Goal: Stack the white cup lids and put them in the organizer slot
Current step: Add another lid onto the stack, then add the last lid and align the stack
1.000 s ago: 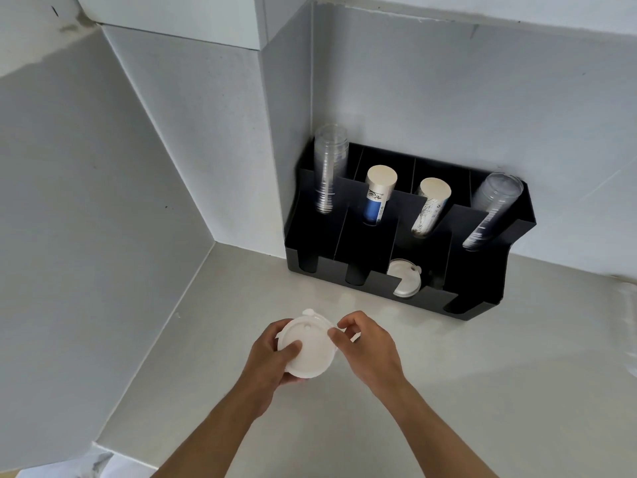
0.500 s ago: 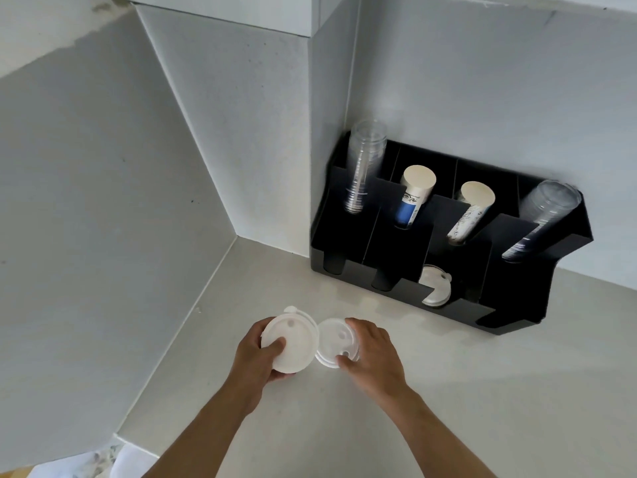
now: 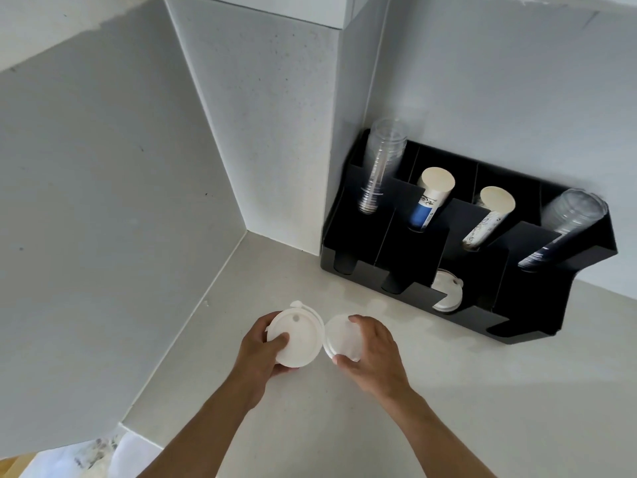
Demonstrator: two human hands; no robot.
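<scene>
Low in the frame's centre, above the tabletop (image 3: 482, 391), our left hand (image 3: 256, 350) grips one white lid (image 3: 300, 336); our right hand (image 3: 374, 350) pinches another lid (image 3: 341, 334) beside it, edges nearly touching. The black organizer (image 3: 413, 250) sits at right.

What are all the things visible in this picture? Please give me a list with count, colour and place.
lid in left hand: 1, white, held above the counter
lid in right hand: 1, white, beside the first lid
lid in organizer: at least 1, white, third front slot from the left
organizer: 1, black, on the counter against the wall
clear cup stacks: 2, transparent, leftmost and rightmost rear slots
paper cup stacks: 2, white, one with blue print, the two middle rear slots
counter: 1, light grey, in a wall corner
hands: left hand and right hand, each gripping one lid
</scene>
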